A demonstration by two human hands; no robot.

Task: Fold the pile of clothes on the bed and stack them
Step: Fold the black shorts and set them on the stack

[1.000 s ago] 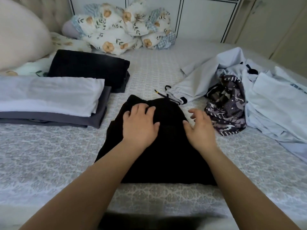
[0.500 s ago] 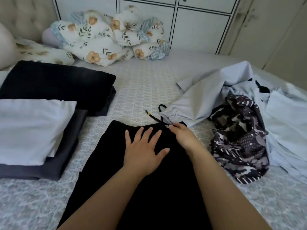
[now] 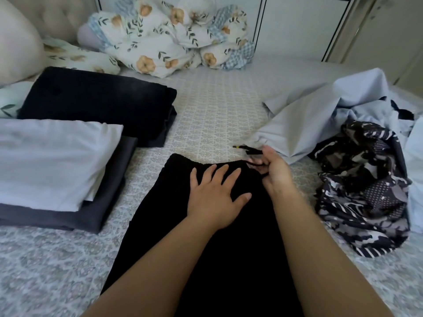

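Observation:
A black garment (image 3: pixel 206 259) lies lengthwise on the bed in front of me. My left hand (image 3: pixel 215 193) presses flat on its upper part, fingers spread. At the garment's top right corner my right hand (image 3: pixel 273 170) pinches its black drawstring (image 3: pixel 249 149), whose yellow-tipped end points left over the bedspread. To the left stand two folded stacks: a white piece on a dark grey one (image 3: pixel 52 163), and a black folded stack (image 3: pixel 98 104) behind it. The unfolded pile lies at the right: a light blue garment (image 3: pixel 304 124) and a dark patterned one (image 3: pixel 364 188).
The patterned grey bedspread (image 3: pixel 212 115) shows between the stacks and the pile. A bundled floral quilt (image 3: pixel 169 37) lies at the head of the bed, a cream pillow (image 3: pixel 16 42) at far left. White cupboard doors (image 3: pixel 302 26) stand behind the bed.
My right hand has taken hold of the drawstring at the waistband and lifted it a little. My left hand stays flat on the black garment.

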